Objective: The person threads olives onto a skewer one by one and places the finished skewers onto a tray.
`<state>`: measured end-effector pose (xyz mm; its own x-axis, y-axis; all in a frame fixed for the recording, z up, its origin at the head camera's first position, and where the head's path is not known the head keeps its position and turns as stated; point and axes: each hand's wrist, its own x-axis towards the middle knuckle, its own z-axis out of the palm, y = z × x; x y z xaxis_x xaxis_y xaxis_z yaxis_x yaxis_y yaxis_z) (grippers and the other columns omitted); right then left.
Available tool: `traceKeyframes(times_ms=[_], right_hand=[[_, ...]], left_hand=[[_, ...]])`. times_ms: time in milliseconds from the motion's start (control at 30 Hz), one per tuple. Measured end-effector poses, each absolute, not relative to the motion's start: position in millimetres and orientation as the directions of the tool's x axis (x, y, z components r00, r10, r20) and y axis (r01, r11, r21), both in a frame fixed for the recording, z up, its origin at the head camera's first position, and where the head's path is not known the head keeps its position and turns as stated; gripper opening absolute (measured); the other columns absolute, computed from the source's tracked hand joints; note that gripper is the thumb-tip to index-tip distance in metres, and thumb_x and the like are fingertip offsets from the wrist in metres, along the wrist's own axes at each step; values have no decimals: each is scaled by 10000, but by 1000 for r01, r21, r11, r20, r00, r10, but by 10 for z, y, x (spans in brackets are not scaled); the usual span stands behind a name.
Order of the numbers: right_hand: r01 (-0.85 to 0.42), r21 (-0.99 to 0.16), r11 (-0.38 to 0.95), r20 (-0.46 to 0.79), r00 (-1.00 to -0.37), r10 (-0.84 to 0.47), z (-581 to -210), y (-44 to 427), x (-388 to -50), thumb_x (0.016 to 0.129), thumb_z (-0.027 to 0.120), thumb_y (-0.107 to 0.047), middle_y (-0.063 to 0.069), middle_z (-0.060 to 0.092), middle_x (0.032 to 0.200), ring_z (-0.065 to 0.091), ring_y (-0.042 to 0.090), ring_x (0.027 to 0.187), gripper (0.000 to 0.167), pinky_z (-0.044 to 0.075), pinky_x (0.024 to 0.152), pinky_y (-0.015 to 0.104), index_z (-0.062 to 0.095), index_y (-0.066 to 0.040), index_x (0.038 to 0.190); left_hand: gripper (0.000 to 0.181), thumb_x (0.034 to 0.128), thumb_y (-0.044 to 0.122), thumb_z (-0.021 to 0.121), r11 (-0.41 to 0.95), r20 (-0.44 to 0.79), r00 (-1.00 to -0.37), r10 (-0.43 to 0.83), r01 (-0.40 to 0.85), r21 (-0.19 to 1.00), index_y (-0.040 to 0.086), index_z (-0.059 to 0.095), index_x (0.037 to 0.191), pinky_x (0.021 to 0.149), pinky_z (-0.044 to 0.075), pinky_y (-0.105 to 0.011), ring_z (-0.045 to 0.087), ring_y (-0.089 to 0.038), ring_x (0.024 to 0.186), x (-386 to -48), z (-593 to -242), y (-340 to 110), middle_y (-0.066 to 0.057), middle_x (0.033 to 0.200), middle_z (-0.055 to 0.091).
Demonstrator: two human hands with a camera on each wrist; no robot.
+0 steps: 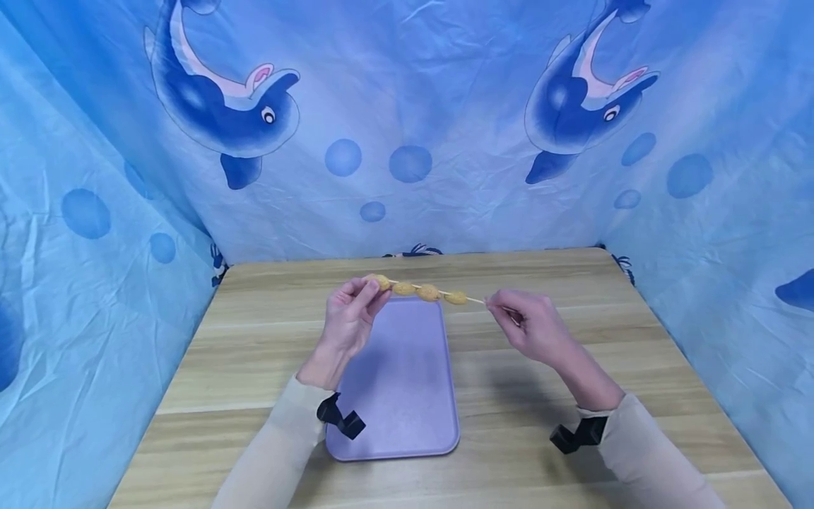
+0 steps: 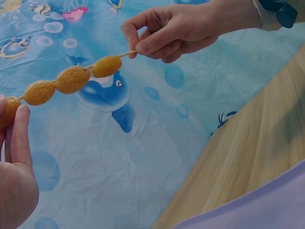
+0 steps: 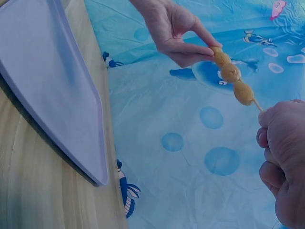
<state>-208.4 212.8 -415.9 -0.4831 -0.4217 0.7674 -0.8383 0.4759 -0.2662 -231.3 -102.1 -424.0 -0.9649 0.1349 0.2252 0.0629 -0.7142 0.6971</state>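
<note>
A thin stick carries several golden-brown oval balls (image 1: 429,293), threaded with small gaps between them, so it looks like a food skewer. It spans the space between both hands, held above the table and dipping slightly to the right in the head view. My left hand (image 1: 348,311) pinches the ball at the left end between thumb and fingers. The bare end of the stick (image 2: 127,53) is pinched by my right hand (image 1: 531,325), whose other fingers curl in. Part of the leftmost ball is hidden behind the left fingers.
Below the hands, a light purple rectangular tray (image 1: 407,382) lies on the wooden table (image 1: 254,339), partly covered from view by the left forearm. Blue cloth (image 1: 407,212) printed with dolphins and bubbles hangs around the table's back and sides.
</note>
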Motion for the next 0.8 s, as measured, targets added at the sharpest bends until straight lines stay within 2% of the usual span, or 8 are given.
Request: traceKeyframes(times_ms=[100,367,667,800], right_hand=[[-846,-265,463,762,-478,-437,-4145,2136,-2085,857,725,157,-41,583,690,379,7,572,279,355,482,132,720,-115,918],[-819,-338,465,698,-549,-459,-4137,2164,-2072,906,724,119,-53,571,674,363,-6,569,244,344,481,119,725,-124,925],[-802,-393,450,675,-584,-450,-4120,2172,-2075,909,705,145,-59,559,666,356,-19,556,260,329,460,122,729,-112,942],[-769,-385,510,589,-630,-506,-4064,2167,-2048,960,698,72,-78,540,675,377,-19,567,191,373,476,152,697,-119,968]], left_hand=[[83,904,68,839,-705,234,-962,139,70,706,137,794,905,916,648,-240,793,-115,925,-2317,-4240,-1029,17,994,805],[115,941,32,794,-683,266,-952,148,96,724,143,789,914,910,654,-253,800,-120,922,-2323,-4255,-1053,23,999,820],[110,940,46,800,-677,290,-943,160,109,728,153,780,923,916,652,-247,797,-108,932,-2288,-4270,-1062,19,994,817],[130,958,7,768,-669,319,-936,147,144,729,136,759,950,913,650,-241,791,-103,936,-2301,-4273,-1067,16,999,806]])
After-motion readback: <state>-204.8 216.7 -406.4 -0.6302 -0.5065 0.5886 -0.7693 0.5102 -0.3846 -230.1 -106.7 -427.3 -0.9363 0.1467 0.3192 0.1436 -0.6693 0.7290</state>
